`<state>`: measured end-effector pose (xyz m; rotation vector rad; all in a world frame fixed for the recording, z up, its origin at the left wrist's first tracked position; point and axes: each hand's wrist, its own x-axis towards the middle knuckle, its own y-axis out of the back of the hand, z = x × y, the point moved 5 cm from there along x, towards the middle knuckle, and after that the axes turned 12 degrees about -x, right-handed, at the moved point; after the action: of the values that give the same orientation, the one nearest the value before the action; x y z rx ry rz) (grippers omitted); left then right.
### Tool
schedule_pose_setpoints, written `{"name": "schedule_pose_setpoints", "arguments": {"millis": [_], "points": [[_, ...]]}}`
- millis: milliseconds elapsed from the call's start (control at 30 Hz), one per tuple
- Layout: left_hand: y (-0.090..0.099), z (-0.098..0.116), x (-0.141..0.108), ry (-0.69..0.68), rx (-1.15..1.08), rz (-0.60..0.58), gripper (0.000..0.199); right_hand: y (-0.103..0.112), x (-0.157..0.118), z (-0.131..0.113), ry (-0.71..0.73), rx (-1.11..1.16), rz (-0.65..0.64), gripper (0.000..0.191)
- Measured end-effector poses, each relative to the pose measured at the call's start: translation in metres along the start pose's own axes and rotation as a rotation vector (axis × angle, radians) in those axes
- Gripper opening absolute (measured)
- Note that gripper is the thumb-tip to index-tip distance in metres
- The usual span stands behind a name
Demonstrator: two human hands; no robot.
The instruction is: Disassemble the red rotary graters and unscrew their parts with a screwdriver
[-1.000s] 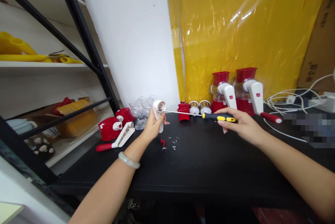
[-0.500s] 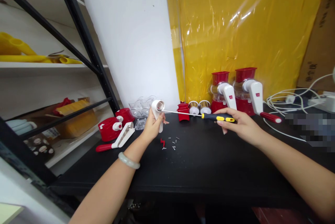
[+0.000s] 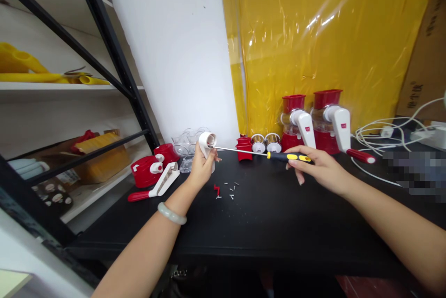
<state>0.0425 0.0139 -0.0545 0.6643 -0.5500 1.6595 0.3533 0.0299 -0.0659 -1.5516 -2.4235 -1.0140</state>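
My left hand [image 3: 202, 166] is closed around a white plastic crank arm [image 3: 206, 139], its round hollow end facing up and right. In my right hand [image 3: 318, 168] is a screwdriver [image 3: 291, 156] with a dark blue and yellow handle, held level. Its long shaft reaches left to the crank arm beside the hollow end; the tip's exact seat is too small to make out. Below my left hand, a small red plastic piece [image 3: 216, 189] and several loose screws [image 3: 232, 196] lie on the black table [image 3: 265, 233].
Two assembled red-and-white rotary graters [image 3: 293, 123] stand at the back right, near white cables [image 3: 376, 130]. Grater drums [image 3: 258, 143] and a red part [image 3: 244, 149] sit at the back middle. Red bases [image 3: 144, 171], a white crank [image 3: 165, 181] and clear parts [image 3: 188, 142] lie left, beside a shelf rack [image 3: 134, 98].
My left hand and the crank arm have shifted slightly left. The screwdriver has moved slightly left too, and my right fingers have changed position a little on its handle.
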Motion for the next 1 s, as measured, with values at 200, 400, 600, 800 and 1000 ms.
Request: {"name": "schedule_pose_setpoints", "arguments": {"millis": [200, 400, 600, 800, 1000], "points": [[0.009, 0.0, -0.001, -0.088, 0.107, 0.071, 0.04, -0.004, -0.001, -0.004, -0.006, -0.016, -0.04, 0.035], [0.01, 0.008, -0.002, -0.146, 0.298, 0.1, 0.051, 0.0, -0.002, -0.005, -0.01, -0.171, 0.067, 0.033], [0.008, 0.009, -0.002, -0.223, 0.394, 0.112, 0.057, 0.007, 0.0, -0.001, 0.044, -0.173, 0.184, 0.036], [0.006, 0.004, -0.003, -0.233, 0.42, 0.088, 0.059, 0.009, 0.004, 0.004, 0.039, 0.08, 0.275, 0.036], [0.001, 0.005, -0.005, -0.278, 0.444, 0.087, 0.06, 0.002, 0.008, 0.012, -0.202, 0.718, 0.245, 0.039]]}}
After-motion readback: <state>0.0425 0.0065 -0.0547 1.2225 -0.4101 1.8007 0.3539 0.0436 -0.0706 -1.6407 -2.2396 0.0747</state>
